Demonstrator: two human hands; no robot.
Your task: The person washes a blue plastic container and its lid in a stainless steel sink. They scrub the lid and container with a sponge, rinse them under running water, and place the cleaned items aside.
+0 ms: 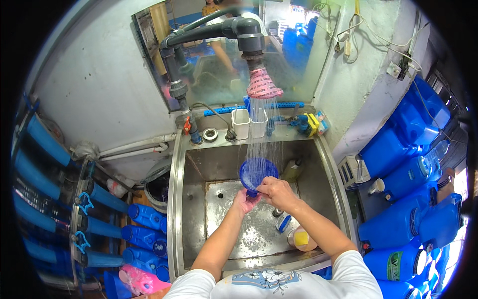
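Observation:
Water falls from a spout wrapped in pink printed tape into a blue plastic bowl or basin held above the stainless steel sink. My left hand supports the bowl from below at its near side. The fingers of my right hand close on its near right rim. On the sink's bottom, below my right forearm, lie a blue and white scrub brush and a round tub with a yellow sponge. A bottle with a dark cap stands at the back right of the sink.
White plastic containers, a metal drain strainer and a yellow item stand on the back ledge. A red-handled valve is at its left. Blue water jugs crowd the right; more jugs stand left.

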